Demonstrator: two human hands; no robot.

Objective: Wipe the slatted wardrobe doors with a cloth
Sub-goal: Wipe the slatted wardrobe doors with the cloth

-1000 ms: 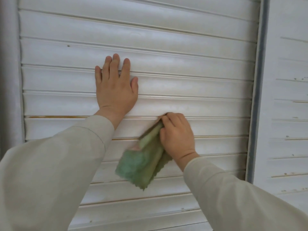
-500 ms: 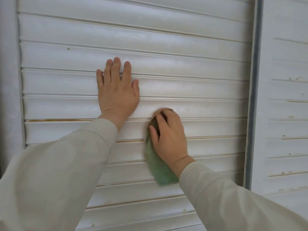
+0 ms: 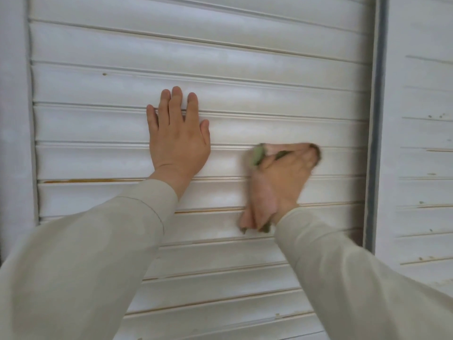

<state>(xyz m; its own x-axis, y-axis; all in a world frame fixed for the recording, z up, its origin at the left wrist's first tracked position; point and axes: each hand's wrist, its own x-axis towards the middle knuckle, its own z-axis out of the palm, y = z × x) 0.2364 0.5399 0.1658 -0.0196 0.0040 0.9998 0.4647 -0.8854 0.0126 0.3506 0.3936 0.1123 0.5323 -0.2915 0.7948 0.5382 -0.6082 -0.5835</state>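
Left hand [image 3: 177, 141] lies spread flat on the slatted door [image 3: 269, 57] at frame centre; blurred right hand [image 3: 282, 177], centre right, presses the cloth [image 3: 257, 155], grip curled round it

The left hand [image 3: 179, 141] lies flat with straight fingers, arm stretched forward. The right hand [image 3: 282, 182] is blurred, fingers curled.

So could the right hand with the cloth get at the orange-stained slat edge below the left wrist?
Probably yes: the right hand holds the cloth close by, though the left sleeve covers part of that edge.
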